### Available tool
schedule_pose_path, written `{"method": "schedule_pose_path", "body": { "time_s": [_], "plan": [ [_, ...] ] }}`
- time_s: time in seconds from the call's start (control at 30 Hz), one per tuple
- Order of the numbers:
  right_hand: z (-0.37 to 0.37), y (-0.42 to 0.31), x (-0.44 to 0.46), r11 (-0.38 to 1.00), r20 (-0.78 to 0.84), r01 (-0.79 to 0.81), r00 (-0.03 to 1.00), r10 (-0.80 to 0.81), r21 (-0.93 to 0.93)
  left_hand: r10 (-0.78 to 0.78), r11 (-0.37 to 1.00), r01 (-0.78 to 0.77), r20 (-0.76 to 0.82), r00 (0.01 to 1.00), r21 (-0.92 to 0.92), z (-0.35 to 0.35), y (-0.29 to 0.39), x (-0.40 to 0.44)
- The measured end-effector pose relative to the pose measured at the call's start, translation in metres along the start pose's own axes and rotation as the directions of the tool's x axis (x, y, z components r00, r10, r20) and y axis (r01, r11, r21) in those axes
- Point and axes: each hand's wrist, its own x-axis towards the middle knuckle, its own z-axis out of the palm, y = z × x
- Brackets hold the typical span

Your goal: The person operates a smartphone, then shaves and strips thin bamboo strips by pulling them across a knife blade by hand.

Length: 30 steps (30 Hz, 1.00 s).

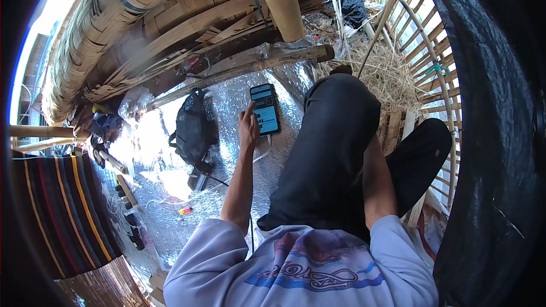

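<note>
A dark rectangular smartphone with a lit, blue-toned screen (pixel 265 109) lies face up on a shiny silver foil sheet (pixel 170 241). The left hand (pixel 248 128) is over its left edge, one finger stretched out to the screen and the others loosely bent, gripping nothing; whether the fingertip presses the glass cannot be told. The right forearm (pixel 378 179) runs down behind the raised knee, so the right hand is hidden and its state cannot be told. A pale thin cable (pixel 263 156) lies near the phone's lower end.

Just left of the left hand sits a black fabric bag with straps (pixel 193 128). A thin black cord (pixel 251 233) passes beside the left forearm. Further toward the lower left lie a small red-and-yellow object (pixel 185 211) and tangled white cables (pixel 116 213).

Close to the phone on the right are the person's black trousers (pixel 338 136), below them a pale printed T-shirt (pixel 307 278). Beyond the foil, a bamboo pole (pixel 244 70) crosses under woven bamboo matting (pixel 170 20). Dry straw (pixel 392 77) spreads at upper right beside a bamboo slat fence (pixel 439 82); a dark striped cloth (pixel 65 210) hangs at far left.
</note>
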Motion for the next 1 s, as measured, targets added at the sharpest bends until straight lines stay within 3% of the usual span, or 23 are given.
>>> {"method": "schedule_pose_path", "body": {
  "time_s": [0.1, 0.2, 0.27, 0.4, 0.47, 0.53, 0.67, 0.87, 1.0],
  "plan": [
    [0.000, 0.001, 0.000, 1.000, -0.004, 0.003, 1.000, -0.003, -0.007, -0.041, 0.999, 0.041, 0.000, 0.999, 0.009, 0.003, 0.000, -0.001],
    [0.000, 0.000, 0.000, 1.000, -0.003, 0.008, 1.000, -0.008, -0.012, 0.054, 0.998, -0.052, -0.038, 0.998, 0.042, 0.010, -0.012, 0.000],
    [0.000, 0.000, 0.000, 1.000, -0.004, 0.012, 1.000, -0.012, -0.017, 0.099, 0.981, -0.095, -0.013, 0.995, 0.170, 0.013, -0.017, 0.001],
    [0.000, -0.001, -0.001, 0.999, -0.011, 0.026, 1.000, -0.026, -0.030, 0.132, 0.976, -0.123, -0.042, 0.990, 0.181, 0.014, -0.018, -0.001],
    [-0.002, -0.001, 0.000, 0.999, -0.010, 0.032, 0.999, -0.033, -0.036, 0.033, 0.998, -0.031, -0.035, 0.999, 0.059, 0.010, -0.009, -0.001],
    [-0.002, -0.001, -0.001, 0.998, -0.008, 0.041, 0.999, -0.042, -0.043, 0.073, 0.995, -0.069, -0.050, 0.996, 0.070, 0.010, -0.009, 0.000],
    [-0.003, 0.001, -0.002, 0.996, -0.006, 0.053, 0.999, -0.054, -0.066, -0.014, 0.994, 0.016, -0.019, 1.000, 0.107, 0.009, -0.005, 0.009],
    [-0.005, 0.001, -0.001, 0.992, -0.001, 0.075, 0.997, -0.075, -0.098, 0.053, 0.977, -0.053, 0.008, 0.999, 0.209, 0.014, -0.007, 0.041],
    [-0.006, -0.004, 0.000, 0.996, -0.007, 0.078, 0.997, -0.079, -0.047, -0.061, 0.977, 0.055, 0.021, 0.998, 0.204, 0.019, 0.001, 0.049]
  ]
}}
